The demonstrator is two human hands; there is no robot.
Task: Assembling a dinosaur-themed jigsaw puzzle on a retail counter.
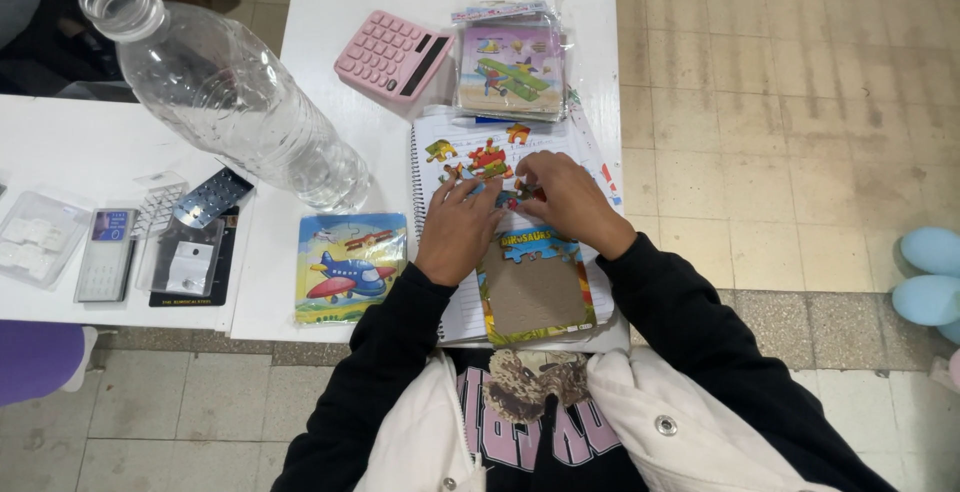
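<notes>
A half-empty puzzle tray [535, 292] lies on a spiral notebook [455, 312] at the table's near edge [262, 324], loose puzzle pieces [485, 160] just beyond it. Both hands meet over the tray's top: the left hand [458, 229] rests fingers on the pieces, the right hand [570, 200] pinches one. A finished airplane puzzle [350, 267] sits just left.

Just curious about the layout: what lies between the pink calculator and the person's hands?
In the head view, loose puzzle pieces on a spiral notebook lie between the pink calculator and the hands; the stack of bagged puzzles sits aside.
</notes>
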